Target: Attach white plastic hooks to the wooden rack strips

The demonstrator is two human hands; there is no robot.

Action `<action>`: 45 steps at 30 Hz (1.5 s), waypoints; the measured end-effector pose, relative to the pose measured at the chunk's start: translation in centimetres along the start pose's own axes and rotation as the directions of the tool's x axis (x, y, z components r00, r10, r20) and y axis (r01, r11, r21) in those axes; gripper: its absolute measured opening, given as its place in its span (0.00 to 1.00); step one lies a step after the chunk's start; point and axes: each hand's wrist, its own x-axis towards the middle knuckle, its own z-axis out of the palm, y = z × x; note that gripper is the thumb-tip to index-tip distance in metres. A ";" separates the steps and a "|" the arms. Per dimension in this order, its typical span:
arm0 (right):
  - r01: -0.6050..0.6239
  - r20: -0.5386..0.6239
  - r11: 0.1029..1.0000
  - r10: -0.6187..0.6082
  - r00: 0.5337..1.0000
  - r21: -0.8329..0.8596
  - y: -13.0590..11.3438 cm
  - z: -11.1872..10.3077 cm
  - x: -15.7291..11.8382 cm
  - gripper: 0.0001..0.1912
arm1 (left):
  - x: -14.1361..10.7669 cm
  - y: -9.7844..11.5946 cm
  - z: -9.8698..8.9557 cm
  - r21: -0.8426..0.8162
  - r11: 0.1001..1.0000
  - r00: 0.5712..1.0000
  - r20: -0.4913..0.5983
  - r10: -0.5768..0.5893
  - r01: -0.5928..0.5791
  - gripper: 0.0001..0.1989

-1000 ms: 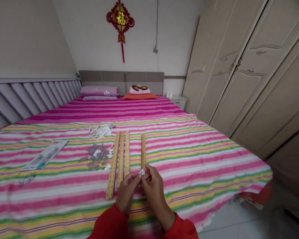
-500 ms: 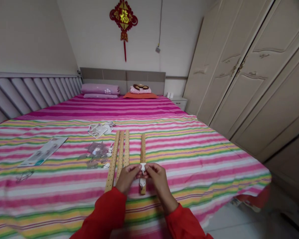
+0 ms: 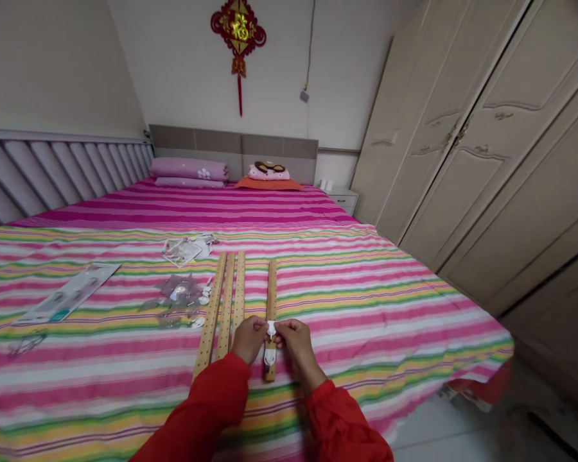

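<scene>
A wooden strip with a row of holes (image 3: 272,289) lies lengthwise on the striped sheet in front of me. Over its near part, a small white hook with a metal loop (image 3: 271,328) is pinched from both sides. My left hand (image 3: 247,340) grips its left edge with closed fingers, and my right hand (image 3: 296,343) holds the right edge. Nearer to me, a second white hook (image 3: 270,357) sits on the same strip. Whether the pinched hook touches the wood is hard to see.
Three more perforated wooden strips (image 3: 227,298) lie to the left. Beyond them are clear plastic pieces with loose hooks (image 3: 180,292), flat packets (image 3: 187,249), a long package (image 3: 74,294) and a wire-like bundle (image 3: 27,343). A wardrobe (image 3: 481,154) stands at the right.
The view has shifted slightly. Both hands stay on the hook, whose white plate now looks flatter over the strip, with the fingers at its side edges.
</scene>
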 end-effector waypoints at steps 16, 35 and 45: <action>-0.022 -0.048 0.996 0.018 0.999 -0.081 1.3 -0.2 0.9 0.07 | 0.4 -0.8 0.6 0.171 0.985 0.999 -0.049 -0.022 0.030 0.06; -0.037 -0.096 0.989 0.023 0.995 -0.145 1.8 -0.3 1.3 0.07 | 0.3 -0.9 1.4 0.266 0.964 0.989 -0.144 0.030 0.010 0.07; -0.052 -0.089 0.992 0.042 0.995 -0.114 1.8 -0.2 1.1 0.10 | 0.3 -0.9 1.6 0.317 0.948 0.987 -0.160 0.027 0.026 0.05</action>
